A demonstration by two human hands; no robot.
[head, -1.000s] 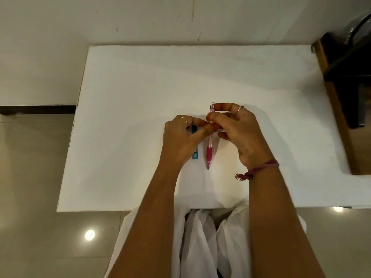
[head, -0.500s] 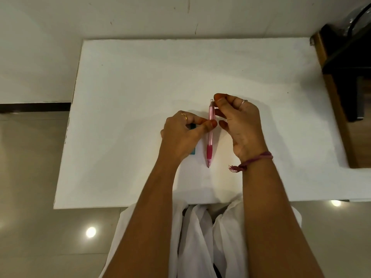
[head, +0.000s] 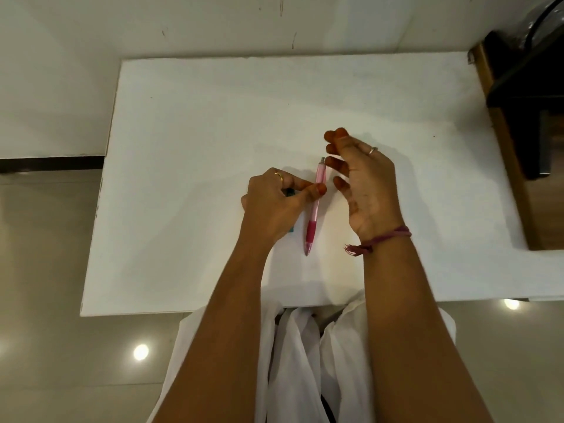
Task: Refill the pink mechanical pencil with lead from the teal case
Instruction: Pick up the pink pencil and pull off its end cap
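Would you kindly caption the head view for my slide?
Left hand pins the pink mechanical pencil on the white table; right hand hovers beside it.

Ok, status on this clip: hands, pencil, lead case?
Left hand pinning pink mechanical pencil to white table. Right hand open, lifted clear. Teal case mostly hidden under left hand.

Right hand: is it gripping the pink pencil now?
No. The right hand hovers open beside the pink mechanical pencil, which the left hand pinches.
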